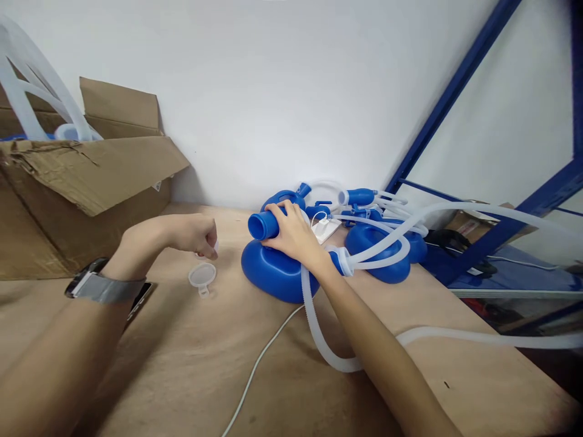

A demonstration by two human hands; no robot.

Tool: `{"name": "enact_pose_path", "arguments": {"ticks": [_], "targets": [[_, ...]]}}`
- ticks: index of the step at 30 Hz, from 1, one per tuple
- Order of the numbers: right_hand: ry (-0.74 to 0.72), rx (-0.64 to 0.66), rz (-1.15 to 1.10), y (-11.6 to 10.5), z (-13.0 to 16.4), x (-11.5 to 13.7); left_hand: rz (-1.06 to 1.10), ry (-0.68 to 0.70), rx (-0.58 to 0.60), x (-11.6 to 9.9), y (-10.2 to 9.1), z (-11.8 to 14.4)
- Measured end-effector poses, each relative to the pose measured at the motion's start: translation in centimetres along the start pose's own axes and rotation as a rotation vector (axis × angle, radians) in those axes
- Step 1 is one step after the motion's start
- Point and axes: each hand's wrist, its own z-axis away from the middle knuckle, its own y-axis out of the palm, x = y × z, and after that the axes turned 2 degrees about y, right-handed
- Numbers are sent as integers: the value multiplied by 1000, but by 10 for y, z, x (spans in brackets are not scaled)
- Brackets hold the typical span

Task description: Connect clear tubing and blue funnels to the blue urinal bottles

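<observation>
My right hand is wrapped over the neck of a blue plastic bottle, whose round open mouth points left. The bottle lies on the wooden table, partly covered by my hand and forearm. To its left, my left hand is closed in a pinch above the table. A small translucent white piece shows at its fingertips, mostly hidden, resembling a plastic lid. Just below that hand, a translucent round lid with a tab lies flat. A ribbed white hose curves down beside the bottle and under my right forearm.
More blue bottles with white hoses crowd the table's right rear. An open cardboard box holding hoses stands at left. A phone lies near my left wrist. A thin white cable crosses the table. Blue shelving is at right.
</observation>
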Motion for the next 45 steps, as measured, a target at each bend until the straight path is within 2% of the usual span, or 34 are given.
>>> {"name": "enact_pose_path", "arguments": {"ticks": [3,7,10,14,16,18,21,24,27,29,31,34,38,45], "targets": [[9,4,-2,-1,1,2,-3,-99,166,15,9,-12],[-4,-7,6,-2,2,1,0,-81,170,9,7,-15],[-7,-13,22,-1,2,1,71,25,32,-10,-5,-5],[-11,-48,36,3,4,5,316,156,-213,-42,-12,8],[6,-72,9,5,6,9,344,180,-293,-56,-7,6],[19,-65,-51,3,7,12,269,215,-381,-65,2,0],[-10,40,-167,-11,8,12,164,249,-444,-69,17,-13],[-35,105,-199,-38,10,7,154,195,-388,-63,22,-21],[22,16,-105,-63,12,-3,153,182,-355,-54,19,-22],[87,-31,-61,-72,12,-14,156,191,-365,-51,16,-21],[137,-8,-68,-72,11,-27,160,217,-365,-49,14,-20],[167,96,-154,-63,8,-43,184,248,-350,-48,14,-19],[193,179,-304,-52,3,-50,197,246,-338,-49,13,-16],[141,109,-373,-50,0,-39,211,227,-267,-50,7,-9]]}}
